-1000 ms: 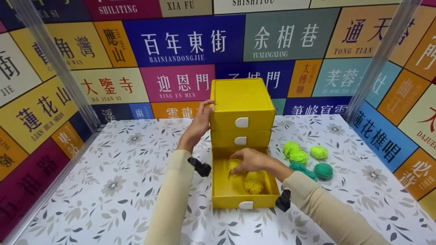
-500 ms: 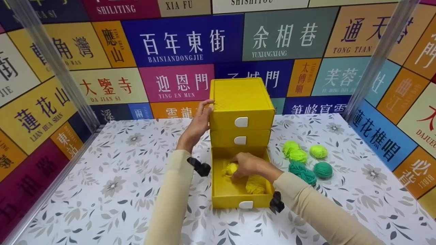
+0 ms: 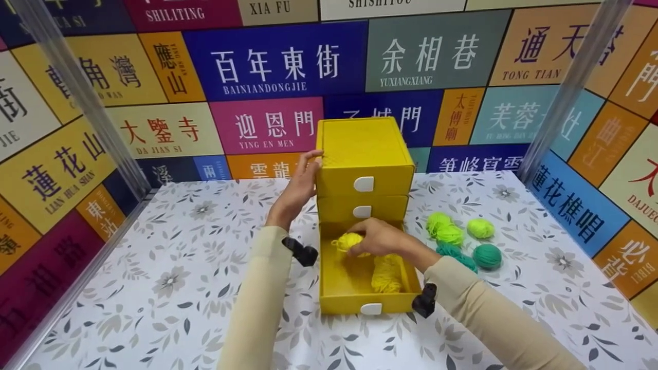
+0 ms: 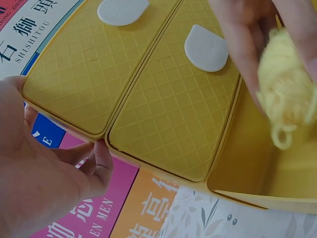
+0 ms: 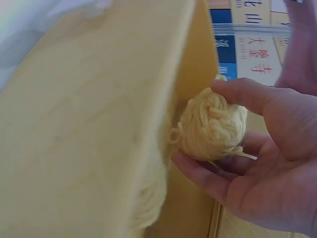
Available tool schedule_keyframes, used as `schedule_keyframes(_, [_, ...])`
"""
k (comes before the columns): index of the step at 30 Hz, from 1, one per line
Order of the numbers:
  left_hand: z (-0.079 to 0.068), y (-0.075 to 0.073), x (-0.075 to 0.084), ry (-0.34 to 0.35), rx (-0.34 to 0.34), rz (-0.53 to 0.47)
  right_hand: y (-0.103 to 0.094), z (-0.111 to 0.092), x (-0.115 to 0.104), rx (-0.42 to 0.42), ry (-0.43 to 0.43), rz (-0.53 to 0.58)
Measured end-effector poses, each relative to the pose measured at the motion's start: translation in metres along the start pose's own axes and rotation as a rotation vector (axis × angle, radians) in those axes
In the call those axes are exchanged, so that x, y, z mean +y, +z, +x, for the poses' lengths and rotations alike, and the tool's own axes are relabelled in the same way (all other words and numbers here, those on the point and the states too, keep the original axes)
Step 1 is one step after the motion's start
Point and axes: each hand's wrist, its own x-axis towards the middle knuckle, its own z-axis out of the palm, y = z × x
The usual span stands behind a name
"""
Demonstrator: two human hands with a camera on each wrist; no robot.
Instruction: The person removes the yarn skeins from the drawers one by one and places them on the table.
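A yellow cabinet point(image 3: 364, 144) with three stacked drawers stands on the table, its bottom drawer point(image 3: 334, 304) pulled out. My left hand point(image 3: 298, 187) rests against the cabinet's left side, fingers near the top edge; in the left wrist view, the left hand point(image 4: 44, 163) touches the side near the drawer fronts. Above the drawer, my right hand point(image 3: 378, 237) holds a ball of yellow yarn point(image 3: 349, 242) between thumb and fingers. The yarn ball point(image 5: 213, 126) has loose loops in the right wrist view. Another yellow yarn ball point(image 3: 386, 275) lies inside the drawer at its right.
On the table right of the cabinet lie lime-green yarn balls point(image 3: 445, 229), a smaller lime ball point(image 3: 480, 228), a teal yarn ball point(image 3: 457, 255) and a round green ball point(image 3: 487, 256). The upper drawers, with white tabs point(image 3: 364, 184), are closed. A sign-patterned wall point(image 3: 277, 61) stands behind.
My right hand, low in the drawer half a second ago, has lifted slightly with the yellow yarn ball in its fingers. My left hand stays on the cabinet's side.
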Motion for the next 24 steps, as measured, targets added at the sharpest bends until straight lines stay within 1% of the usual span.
schedule_keyframes(2, [0.0, -0.001, 0.001, -0.002, 0.003, 0.005, -0.002, -0.003, -0.002, 0.007, 0.013, 0.015])
schedule_keyframes(9, [-0.001, -0.002, 0.002, 0.018, -0.002, 0.029, -0.008, -0.015, -0.007, 0.017, 0.017, 0.06])
schedule_keyframes(11, [-0.001, -0.001, 0.002, 0.013, 0.0, 0.033, -0.011, -0.021, -0.009, 0.021, 0.023, 0.077])
schedule_keyframes(14, [-0.002, 0.0, 0.001, 0.0, 0.004, 0.03, -0.016, -0.03, -0.009, 0.027, 0.006, 0.113])
schedule_keyframes(18, [0.0, 0.002, 0.002, -0.007, 0.007, 0.026, -0.023, -0.044, -0.006, 0.043, -0.035, 0.156])
schedule_keyframes(24, [0.0, 0.002, 0.001, -0.022, 0.014, 0.025, -0.023, -0.058, 0.006, 0.081, -0.024, 0.162])
